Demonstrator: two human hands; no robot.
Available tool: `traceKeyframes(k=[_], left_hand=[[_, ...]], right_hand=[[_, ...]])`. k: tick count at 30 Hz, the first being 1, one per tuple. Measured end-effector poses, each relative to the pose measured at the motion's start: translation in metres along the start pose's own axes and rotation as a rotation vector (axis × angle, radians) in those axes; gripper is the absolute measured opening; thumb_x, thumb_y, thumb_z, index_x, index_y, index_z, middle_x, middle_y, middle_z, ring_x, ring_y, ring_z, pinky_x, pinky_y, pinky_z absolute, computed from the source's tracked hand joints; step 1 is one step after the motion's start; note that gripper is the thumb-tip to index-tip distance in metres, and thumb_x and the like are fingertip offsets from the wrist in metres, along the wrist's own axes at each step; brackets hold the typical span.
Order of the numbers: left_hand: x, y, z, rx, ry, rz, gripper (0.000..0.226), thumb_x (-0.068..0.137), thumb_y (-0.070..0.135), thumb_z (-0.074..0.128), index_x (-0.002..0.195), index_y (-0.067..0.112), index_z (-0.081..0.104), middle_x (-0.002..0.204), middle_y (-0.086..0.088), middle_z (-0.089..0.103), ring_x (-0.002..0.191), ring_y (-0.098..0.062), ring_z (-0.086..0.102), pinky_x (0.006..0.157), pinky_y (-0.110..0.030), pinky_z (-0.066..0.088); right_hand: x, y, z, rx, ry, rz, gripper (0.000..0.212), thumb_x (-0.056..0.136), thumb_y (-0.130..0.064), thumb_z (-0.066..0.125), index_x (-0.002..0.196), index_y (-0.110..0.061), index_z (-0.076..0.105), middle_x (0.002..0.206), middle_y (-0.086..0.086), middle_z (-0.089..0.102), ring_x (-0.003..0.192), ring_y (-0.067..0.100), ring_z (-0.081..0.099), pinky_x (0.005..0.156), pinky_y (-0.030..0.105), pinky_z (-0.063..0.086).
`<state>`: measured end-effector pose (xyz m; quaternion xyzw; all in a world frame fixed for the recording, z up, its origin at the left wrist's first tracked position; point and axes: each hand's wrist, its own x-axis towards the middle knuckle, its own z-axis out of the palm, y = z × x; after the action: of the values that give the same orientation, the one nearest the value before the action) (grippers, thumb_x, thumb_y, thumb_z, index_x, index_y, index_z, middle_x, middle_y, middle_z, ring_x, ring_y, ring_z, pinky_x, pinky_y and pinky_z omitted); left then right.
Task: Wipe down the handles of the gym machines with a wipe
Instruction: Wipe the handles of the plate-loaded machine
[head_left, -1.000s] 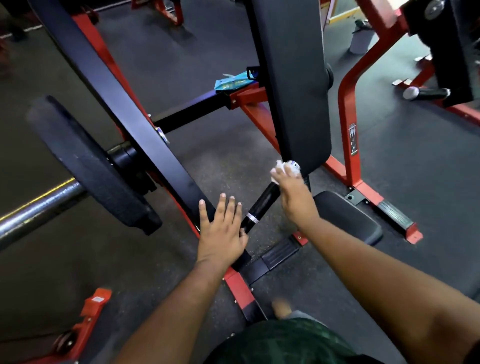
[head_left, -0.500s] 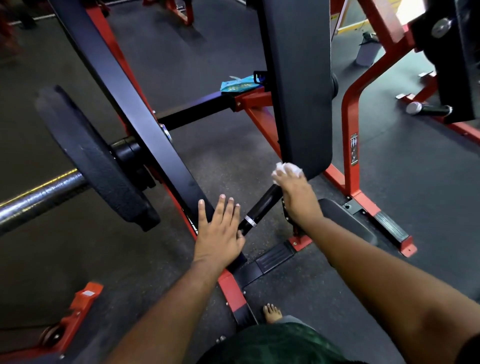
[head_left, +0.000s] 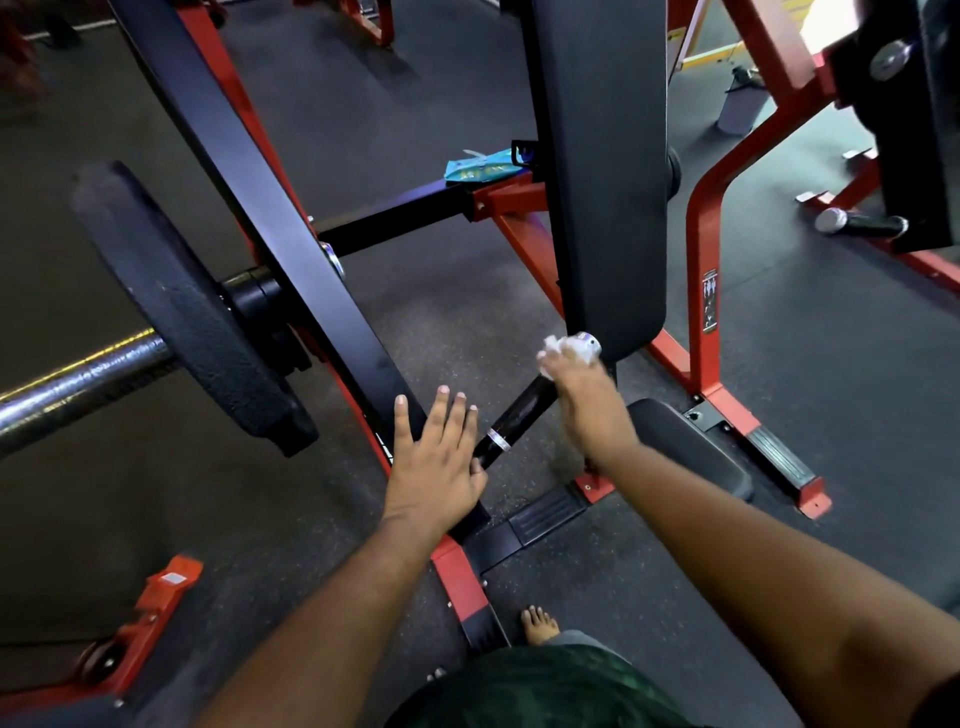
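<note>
A black handle with a silver ring sticks out from the machine's black lever arm. My right hand grips a crumpled white wipe around the handle's far end, just under the black back pad. My left hand lies flat with straight fingers on the lever arm, beside the handle's near end.
A black weight plate sits on a chrome bar at the left. A teal wipes packet lies on the red crossbar. A black seat pad and red frame post stand at the right, with another handle further right.
My right hand with the wipe has kept working at the handle's far end, shifting only slightly. My left hand has stayed flat on the lever arm.
</note>
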<state>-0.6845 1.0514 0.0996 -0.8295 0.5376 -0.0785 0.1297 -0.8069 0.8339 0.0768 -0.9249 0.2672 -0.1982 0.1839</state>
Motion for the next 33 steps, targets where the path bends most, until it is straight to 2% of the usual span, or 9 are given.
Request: traceKeyframes(k=[4,10,14,17,19,24,26,30,33], left_hand=[[0.0,0.0,0.0,0.0,0.01,-0.001,0.071,0.1,0.048,0.032,0.162,0.014,0.026,0.17,-0.009,0.024,0.159,-0.031,0.008,0.118,-0.074,-0.004],[0.0,-0.002,0.001,-0.029,0.03,-0.002,0.071,0.097,0.047,0.039,0.16,0.015,0.035,0.167,-0.009,0.031,0.158,-0.03,0.014,0.119,-0.074,0.001],[-0.001,0.0,-0.001,-0.003,-0.003,0.003,0.071,0.1,0.049,0.031,0.163,0.015,0.024,0.17,-0.008,0.022,0.159,-0.03,0.006,0.118,-0.074,-0.002],[-0.001,0.0,-0.001,0.0,-0.007,0.002,0.071,0.101,0.049,0.03,0.163,0.015,0.024,0.17,-0.009,0.023,0.159,-0.031,0.006,0.118,-0.074,-0.002],[0.0,0.0,0.0,-0.001,-0.004,0.004,0.07,0.1,0.048,0.03,0.162,0.015,0.025,0.17,-0.009,0.024,0.159,-0.031,0.006,0.118,-0.074,-0.002],[0.001,-0.001,0.001,-0.016,0.004,0.004,0.071,0.099,0.048,0.035,0.161,0.015,0.031,0.168,-0.009,0.028,0.159,-0.031,0.01,0.118,-0.074,0.0],[0.0,-0.001,0.002,-0.013,0.005,0.012,0.071,0.099,0.049,0.034,0.162,0.015,0.029,0.169,-0.009,0.026,0.159,-0.031,0.008,0.118,-0.074,-0.001],[0.0,0.0,0.001,-0.006,0.011,0.006,0.071,0.1,0.049,0.031,0.162,0.015,0.028,0.169,-0.009,0.026,0.159,-0.031,0.008,0.118,-0.074,-0.001],[-0.001,-0.001,0.001,-0.01,0.022,0.01,0.07,0.099,0.048,0.033,0.161,0.014,0.031,0.168,-0.01,0.029,0.159,-0.031,0.011,0.118,-0.074,0.0]], right_hand=[[0.007,0.002,0.02,-0.149,-0.034,-0.033,0.058,0.088,0.01,0.049,0.142,-0.011,0.053,0.153,0.009,0.047,0.151,0.027,0.026,0.123,0.052,0.022],[-0.073,-0.041,0.046,0.226,-0.174,-0.165,0.064,0.093,0.011,0.05,0.149,-0.018,0.048,0.16,-0.002,0.037,0.153,0.014,0.022,0.124,0.027,0.019],[-0.038,-0.014,0.018,0.301,0.044,0.112,0.057,0.094,0.012,0.047,0.146,-0.013,0.052,0.155,0.002,0.043,0.147,0.014,0.034,0.123,0.03,0.026],[0.001,0.007,0.012,0.087,0.041,0.14,0.066,0.087,0.018,0.045,0.145,-0.011,0.051,0.159,0.006,0.039,0.153,0.02,0.021,0.124,0.04,0.023],[0.0,0.004,0.024,-0.016,0.021,0.074,0.067,0.083,0.018,0.049,0.144,-0.008,0.053,0.156,0.011,0.044,0.152,0.03,0.025,0.123,0.049,0.026],[-0.049,-0.03,0.056,-0.028,-0.116,-0.178,0.065,0.086,0.01,0.059,0.146,-0.013,0.049,0.156,0.008,0.044,0.152,0.025,0.025,0.123,0.048,0.025],[-0.039,-0.029,0.042,-0.032,-0.159,-0.293,0.058,0.089,0.006,0.058,0.143,-0.016,0.054,0.148,0.005,0.053,0.145,0.022,0.039,0.121,0.047,0.03],[0.034,0.005,-0.007,-0.288,-0.046,-0.171,0.038,0.087,0.0,0.061,0.121,-0.016,0.068,0.111,0.007,0.069,0.111,0.028,0.063,0.109,0.045,0.04],[0.068,0.011,-0.018,-0.497,-0.322,-0.025,0.032,0.088,-0.007,0.056,0.116,-0.019,0.064,0.102,0.005,0.069,0.107,0.028,0.063,0.121,0.049,0.022]])
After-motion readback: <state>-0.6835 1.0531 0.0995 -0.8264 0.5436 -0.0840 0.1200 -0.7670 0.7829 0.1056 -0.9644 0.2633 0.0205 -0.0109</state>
